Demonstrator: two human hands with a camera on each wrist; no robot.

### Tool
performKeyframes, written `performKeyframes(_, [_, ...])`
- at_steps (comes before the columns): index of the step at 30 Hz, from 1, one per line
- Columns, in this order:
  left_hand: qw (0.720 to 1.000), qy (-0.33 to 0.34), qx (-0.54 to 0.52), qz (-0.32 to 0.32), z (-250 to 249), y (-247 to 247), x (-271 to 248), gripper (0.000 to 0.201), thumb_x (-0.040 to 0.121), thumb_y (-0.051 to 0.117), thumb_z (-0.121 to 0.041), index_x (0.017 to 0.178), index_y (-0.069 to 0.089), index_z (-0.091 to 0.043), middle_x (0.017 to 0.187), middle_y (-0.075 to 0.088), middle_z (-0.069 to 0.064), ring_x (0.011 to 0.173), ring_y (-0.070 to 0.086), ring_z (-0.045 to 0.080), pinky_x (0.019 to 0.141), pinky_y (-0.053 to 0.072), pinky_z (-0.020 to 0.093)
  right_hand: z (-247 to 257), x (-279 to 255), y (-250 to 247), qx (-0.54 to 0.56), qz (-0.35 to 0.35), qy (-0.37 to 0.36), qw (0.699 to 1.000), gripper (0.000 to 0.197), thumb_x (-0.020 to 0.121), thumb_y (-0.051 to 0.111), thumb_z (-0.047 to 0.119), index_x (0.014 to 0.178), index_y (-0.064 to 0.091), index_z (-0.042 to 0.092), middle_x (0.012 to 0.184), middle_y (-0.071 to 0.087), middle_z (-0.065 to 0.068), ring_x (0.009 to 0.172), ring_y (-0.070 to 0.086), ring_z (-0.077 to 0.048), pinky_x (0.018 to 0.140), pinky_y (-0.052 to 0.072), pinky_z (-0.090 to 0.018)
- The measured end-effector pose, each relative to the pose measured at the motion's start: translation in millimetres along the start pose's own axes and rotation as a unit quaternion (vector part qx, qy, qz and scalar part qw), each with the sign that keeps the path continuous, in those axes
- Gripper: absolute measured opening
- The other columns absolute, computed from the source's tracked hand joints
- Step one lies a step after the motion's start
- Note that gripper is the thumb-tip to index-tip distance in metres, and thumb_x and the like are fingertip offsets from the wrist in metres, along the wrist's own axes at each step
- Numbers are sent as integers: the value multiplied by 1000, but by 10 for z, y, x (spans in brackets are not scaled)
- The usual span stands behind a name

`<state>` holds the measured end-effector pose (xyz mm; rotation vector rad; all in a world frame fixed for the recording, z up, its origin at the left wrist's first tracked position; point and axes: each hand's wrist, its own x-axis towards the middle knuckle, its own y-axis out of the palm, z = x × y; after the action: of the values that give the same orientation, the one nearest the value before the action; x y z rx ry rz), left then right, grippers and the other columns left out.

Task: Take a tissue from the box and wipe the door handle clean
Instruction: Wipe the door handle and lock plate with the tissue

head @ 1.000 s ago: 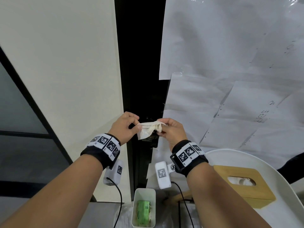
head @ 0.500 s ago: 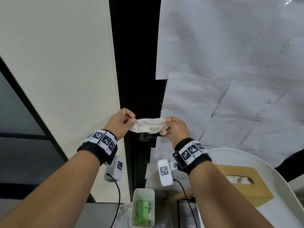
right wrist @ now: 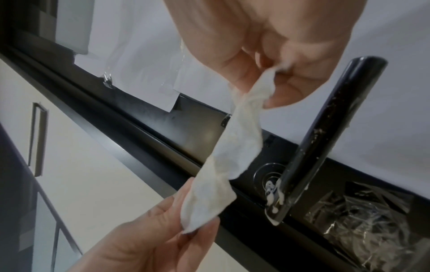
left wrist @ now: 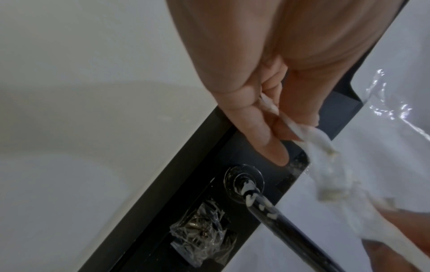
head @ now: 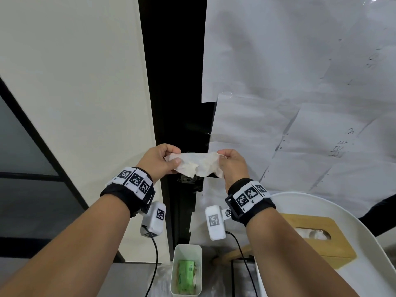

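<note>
A crumpled white tissue [head: 198,163] is stretched between my two hands in front of the black door frame. My left hand [head: 159,160] pinches its left end, and my right hand [head: 232,166] pinches its right end. The tissue [right wrist: 235,152] hangs clear of the black lever door handle [right wrist: 325,132], which carries white smears near its round base [left wrist: 244,181]. The handle [left wrist: 293,228] lies below both hands, hidden in the head view by the tissue. The wooden tissue box [head: 317,239] sits on a white round table [head: 368,281] at the lower right.
Papers under clear film [head: 300,82] cover the door to the right. A cream wall panel [head: 75,93] is to the left. A white bin [head: 186,273] with a green packet stands on the floor below. Crinkled plastic [left wrist: 202,233] covers the lock beneath the handle.
Both hands have drawn apart, spreading the bunched tissue out into a wider strip; the left hand shifted left and slightly up.
</note>
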<state>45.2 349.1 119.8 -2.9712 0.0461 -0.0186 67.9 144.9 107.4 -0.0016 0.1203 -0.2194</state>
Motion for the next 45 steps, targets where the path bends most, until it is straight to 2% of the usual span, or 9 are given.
performKeyframes(5, [1000,12,2,14,-52,-4,-29,24,90,55,3,93,59,-20,89,58,6,79,60,19,68,56,32,1,-10,-10,-40,-31,-9,999,28,83,47,-1,83,60,24,84,59,2,79,57,-21,80,54,-44])
performKeyframes(9, [1000,-17,-10,13,-72,56,-34,20,95,50,-4,95,62,-19,103,60,20,92,62,29,85,55,48,46,-117,46,-52,8,-65,997,17,88,51,7,90,58,22,83,55,5,75,53,-11,68,46,-26])
performKeyframes(14, [996,-60,-59,14,-95,157,-40,18,100,45,-19,106,62,-14,106,62,18,91,66,25,72,58,33,123,-293,163,-73,93,-103,988,23,81,58,6,96,55,24,75,56,5,66,55,-11,63,44,-24])
performKeyframes(20, [996,-61,-67,15,-93,198,-72,20,88,66,-15,106,59,-13,106,62,17,93,67,26,81,58,38,155,-395,193,-145,158,-115,970,31,76,52,-6,63,63,20,70,65,5,64,60,-6,56,45,-13])
performKeyframes(25, [999,-41,-20,6,-65,169,-75,39,82,59,12,105,59,-20,100,62,10,92,64,25,88,55,45,91,-325,153,-109,138,-60,983,39,71,48,-14,53,62,18,79,74,-11,80,73,-23,73,60,-33])
performKeyframes(28, [999,-33,-38,19,-100,176,-102,43,82,51,18,107,58,-17,93,60,7,90,62,23,85,55,44,38,-282,129,-142,77,-81,984,30,74,54,-3,66,63,25,80,68,0,82,67,-18,79,57,-33])
performKeyframes(34, [999,-15,-17,27,-109,185,-117,42,80,49,19,96,59,-18,92,57,7,86,60,21,79,56,42,4,-322,136,-128,134,-60,981,25,67,59,8,78,50,28,80,55,-2,78,58,-21,84,54,-54])
performKeyframes(39, [997,-21,68,20,-49,199,-98,31,79,58,10,87,68,-18,103,62,11,96,65,31,84,57,44,8,-313,106,-170,99,-114,974,32,79,53,0,72,52,31,75,55,4,75,60,-22,76,58,-49])
performKeyframes(45, [975,49,215,0,-27,246,-87,24,81,69,-14,99,58,-25,88,67,6,78,62,15,70,48,19,-27,-247,131,-203,96,-126,966,33,79,57,2,69,56,33,74,62,2,76,64,-22,74,59,-43])
